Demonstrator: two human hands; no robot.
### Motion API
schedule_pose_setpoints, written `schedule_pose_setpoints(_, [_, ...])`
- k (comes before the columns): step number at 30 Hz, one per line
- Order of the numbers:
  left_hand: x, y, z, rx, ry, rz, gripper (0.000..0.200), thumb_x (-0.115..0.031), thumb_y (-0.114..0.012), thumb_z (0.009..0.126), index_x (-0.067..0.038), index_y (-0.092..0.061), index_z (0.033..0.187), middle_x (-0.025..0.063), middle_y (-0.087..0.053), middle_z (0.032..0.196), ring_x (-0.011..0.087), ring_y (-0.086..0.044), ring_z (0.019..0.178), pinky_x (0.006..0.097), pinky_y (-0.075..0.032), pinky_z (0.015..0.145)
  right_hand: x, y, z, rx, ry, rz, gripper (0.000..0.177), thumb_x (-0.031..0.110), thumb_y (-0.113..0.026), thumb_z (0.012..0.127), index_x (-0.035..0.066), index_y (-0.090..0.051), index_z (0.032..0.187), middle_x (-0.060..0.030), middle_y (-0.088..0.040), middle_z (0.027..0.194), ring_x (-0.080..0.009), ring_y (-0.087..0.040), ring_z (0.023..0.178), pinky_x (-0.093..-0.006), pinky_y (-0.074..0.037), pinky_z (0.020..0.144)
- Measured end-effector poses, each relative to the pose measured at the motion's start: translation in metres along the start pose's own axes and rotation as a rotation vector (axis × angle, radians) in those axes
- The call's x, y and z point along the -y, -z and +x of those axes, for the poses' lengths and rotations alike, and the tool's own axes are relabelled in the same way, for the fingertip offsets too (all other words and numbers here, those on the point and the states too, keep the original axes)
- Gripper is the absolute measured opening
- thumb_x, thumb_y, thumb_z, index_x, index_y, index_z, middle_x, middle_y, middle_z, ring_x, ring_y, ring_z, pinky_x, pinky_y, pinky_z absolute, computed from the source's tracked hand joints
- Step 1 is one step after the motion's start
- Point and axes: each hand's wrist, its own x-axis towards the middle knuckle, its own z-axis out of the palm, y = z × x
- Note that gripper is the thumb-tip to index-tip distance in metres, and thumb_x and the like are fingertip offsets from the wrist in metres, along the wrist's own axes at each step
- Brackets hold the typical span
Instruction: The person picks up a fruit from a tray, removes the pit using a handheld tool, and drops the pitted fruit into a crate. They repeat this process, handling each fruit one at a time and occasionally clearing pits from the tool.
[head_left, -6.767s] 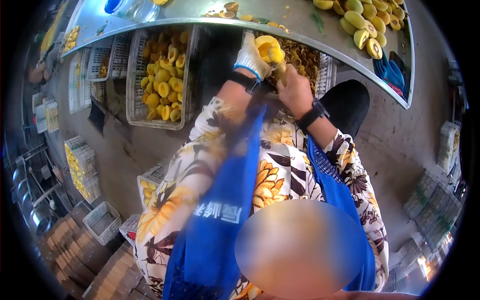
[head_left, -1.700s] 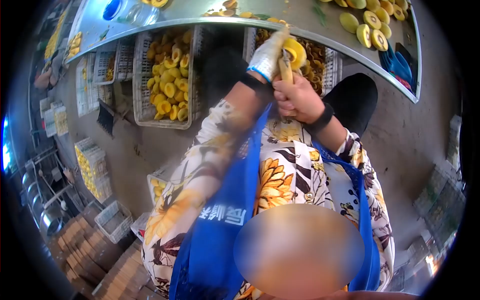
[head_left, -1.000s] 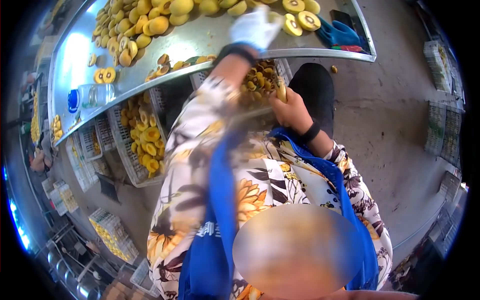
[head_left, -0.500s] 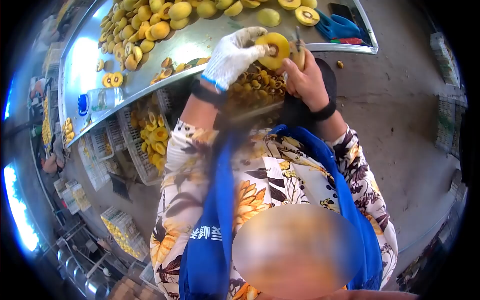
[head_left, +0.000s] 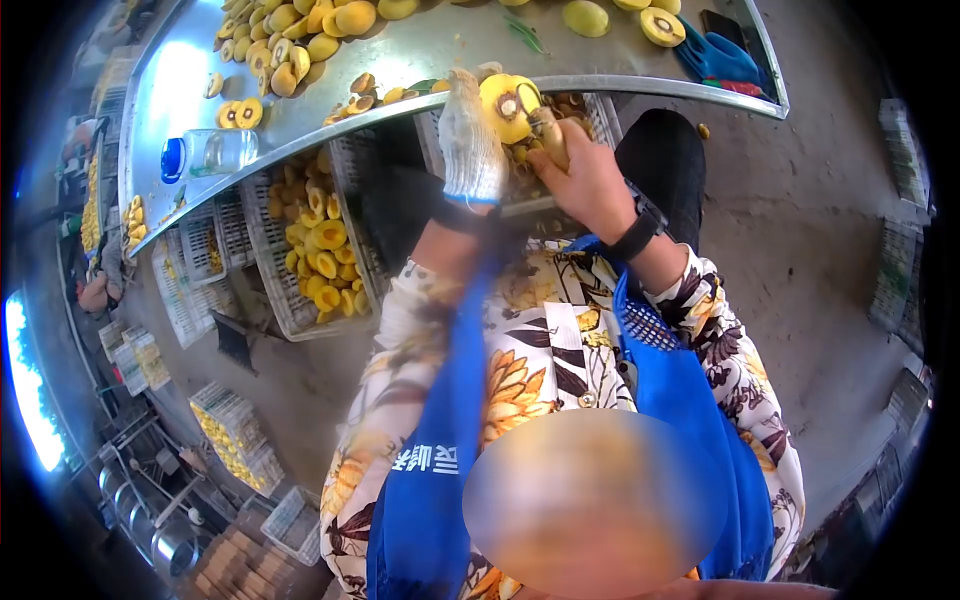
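In the head view, my left hand [head_left: 472,145], in a white knit glove, grips a yellow peach half [head_left: 496,92] by its edge. The cut face with its brown pit is turned up. My bare right hand [head_left: 595,185] is closed around the pale handle of a pitting tool [head_left: 549,138]. The tool's curved metal loop lies over the right side of the cut face, beside the pit. Both hands are just off the table's near edge, over a white crate [head_left: 600,118] that holds fruit pieces and is partly hidden by them.
Whole and halved peaches [head_left: 290,40] are piled on the metal table [head_left: 400,68]. A blue-capped bottle [head_left: 222,152] lies near its edge. Blue gloves [head_left: 722,56] are at the right corner. Pitted halves fill another crate [head_left: 285,322] below. My knee [head_left: 660,150] is at the right.
Both hands have come lower and toward me, the left also turning more upright. The tool's loop now sits over the peach half's cut face. The view has shifted slightly.
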Motion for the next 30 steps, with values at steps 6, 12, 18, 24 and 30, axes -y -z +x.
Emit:
schedule_pose_setpoints(6, [0.003, -0.007, -0.008, -0.038, -0.147, 0.197, 0.048, -0.039, -0.036, 0.098, 0.004, -0.055, 0.108, 0.0120, -0.058, 0.099, 0.0165, -0.057, 0.087, 0.0256, -0.048, 0.078, -0.001, -0.011, -0.002, 0.005, -0.004, -0.040, 0.028, 0.019, -0.060, 0.083, 0.001, -0.047, 0.100, -0.0264, -0.058, 0.078, -0.0453, -0.056, 0.078, -0.0462, -0.045, 0.066])
schedule_pose_setpoints(12, [-0.001, -0.007, -0.010, -0.040, -0.268, 0.397, 0.052, -0.040, -0.036, 0.098, 0.006, -0.060, 0.097, 0.0110, -0.062, 0.087, 0.0160, -0.059, 0.078, 0.0247, -0.047, 0.072, -0.001, -0.019, -0.006, 0.055, -0.053, 0.015, 0.022, 0.013, -0.056, 0.081, -0.001, -0.046, 0.094, -0.0278, -0.057, 0.076, -0.0457, -0.055, 0.076, -0.0480, -0.044, 0.066])
schedule_pose_setpoints(18, [-0.023, 0.019, 0.006, 0.327, -0.031, 0.489, 0.055, -0.046, -0.041, 0.094, 0.004, -0.063, 0.090, 0.0089, -0.064, 0.081, 0.0134, -0.059, 0.074, 0.0232, -0.046, 0.068, -0.019, -0.034, -0.007, 0.181, -0.021, 0.025, 0.023, 0.014, -0.057, 0.080, -0.003, -0.048, 0.093, -0.0229, -0.058, 0.071, -0.0390, -0.059, 0.070, -0.0423, -0.046, 0.065])
schedule_pose_setpoints(24, [-0.004, 0.009, -0.010, -0.070, -0.172, 0.227, 0.037, -0.035, -0.055, 0.091, 0.001, -0.061, 0.092, 0.0079, -0.063, 0.084, 0.0141, -0.060, 0.073, 0.0254, -0.049, 0.069, -0.003, -0.038, -0.007, 0.218, -0.192, 0.402, 0.018, 0.013, -0.055, 0.082, 0.001, -0.050, 0.095, -0.0046, -0.054, 0.062, -0.0137, -0.052, 0.048, -0.0276, -0.043, 0.046])
schedule_pose_setpoints(30, [-0.009, 0.025, -0.004, -0.058, 0.238, -0.114, 0.027, -0.027, -0.056, 0.090, 0.000, -0.059, 0.092, 0.0075, -0.060, 0.081, 0.0157, -0.058, 0.067, 0.0267, -0.048, 0.055, 0.009, -0.042, -0.010, 0.397, -0.371, 0.604, 0.013, 0.011, -0.052, 0.084, 0.005, -0.047, 0.094, 0.0001, -0.049, 0.058, -0.0077, -0.045, 0.039, -0.0223, -0.037, 0.036])
